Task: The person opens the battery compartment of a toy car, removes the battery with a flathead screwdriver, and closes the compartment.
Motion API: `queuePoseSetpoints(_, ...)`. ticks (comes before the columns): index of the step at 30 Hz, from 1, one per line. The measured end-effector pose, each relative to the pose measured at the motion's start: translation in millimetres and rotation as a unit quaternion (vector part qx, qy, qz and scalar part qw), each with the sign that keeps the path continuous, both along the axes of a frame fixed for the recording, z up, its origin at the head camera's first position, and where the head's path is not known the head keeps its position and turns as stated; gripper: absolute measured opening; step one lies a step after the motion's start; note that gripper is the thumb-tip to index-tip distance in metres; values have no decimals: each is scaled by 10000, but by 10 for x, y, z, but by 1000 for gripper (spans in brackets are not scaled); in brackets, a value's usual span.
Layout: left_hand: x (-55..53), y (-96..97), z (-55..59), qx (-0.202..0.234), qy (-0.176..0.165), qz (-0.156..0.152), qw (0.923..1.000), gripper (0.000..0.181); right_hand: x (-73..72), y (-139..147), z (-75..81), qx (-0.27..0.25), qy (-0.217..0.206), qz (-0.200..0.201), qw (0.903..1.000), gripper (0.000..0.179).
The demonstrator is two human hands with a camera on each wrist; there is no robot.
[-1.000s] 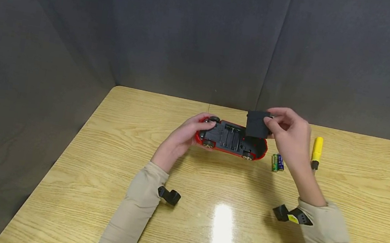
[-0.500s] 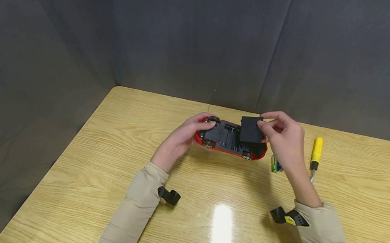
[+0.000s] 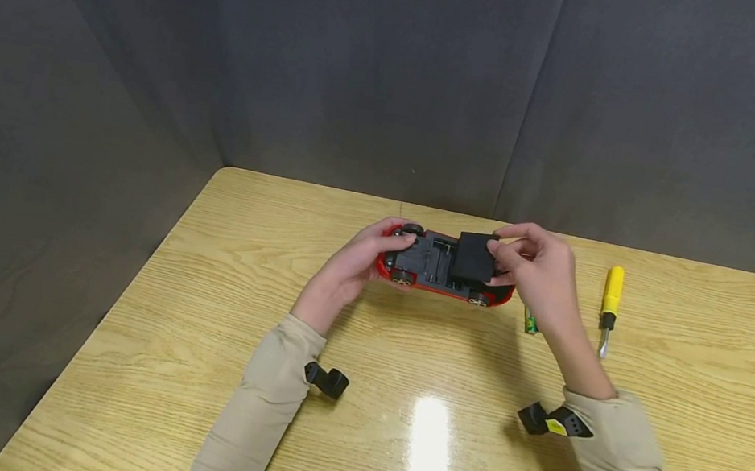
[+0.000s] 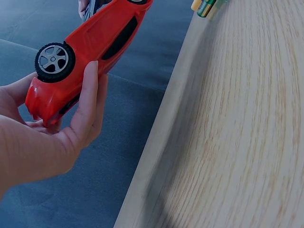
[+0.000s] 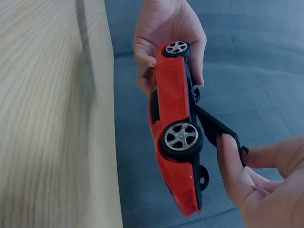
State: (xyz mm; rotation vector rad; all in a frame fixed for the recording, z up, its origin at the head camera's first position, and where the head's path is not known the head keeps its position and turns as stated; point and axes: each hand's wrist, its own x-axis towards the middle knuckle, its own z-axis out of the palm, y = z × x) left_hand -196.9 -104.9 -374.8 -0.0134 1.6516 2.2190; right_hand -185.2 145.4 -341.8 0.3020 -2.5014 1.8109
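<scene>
Wheels up, a red toy car (image 4: 90,52) is gripped at one end by my left hand (image 3: 359,261), thumb on its black underside. An open battery compartment (image 3: 441,261) shows in that underside in the head view. My right hand (image 3: 539,272) pinches a black battery cover (image 3: 473,258) by one edge, between thumb and fingers. In the right wrist view the cover (image 5: 216,126) stands tilted, its far edge at the underside; whether it is seated there I cannot tell. A green battery (image 3: 531,321) lies on the table just below my right hand, partly hidden by it.
A yellow-handled screwdriver (image 3: 611,307) lies on the wooden table (image 3: 258,250), right of my right hand. A dark cloth wall (image 3: 374,64) rises behind the table's far edge. Each sleeve bears a black wrist camera (image 3: 328,380).
My right hand has moved left and slightly down, bringing the cover over the battery compartment. The blue battery has gone out of sight behind that hand. My left hand keeps its grip on the car.
</scene>
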Motion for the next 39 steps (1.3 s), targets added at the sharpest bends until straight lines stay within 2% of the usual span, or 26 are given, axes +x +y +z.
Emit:
queuePoseSetpoints(6, 4, 4, 2, -7, 37, -11, 10000, 33, 0, -55, -39, -156, -276, 192, 9993, 25)
queuePoseSetpoints(23, 9, 21, -8, -246, 99, -69, 9996, 35, 25, -144, -127, -447, -525, 416, 9968, 26)
queuePoseSetpoints(34, 14, 21, 0, -359, 203, -30, 9991, 33, 22, -170, -165, -377, -477, 495, 9969, 23)
queuePoseSetpoints(39, 15, 20, 9, -435, 287, -31, 9986, 34, 32, -192, -182, -40, -132, 369, 9992, 20)
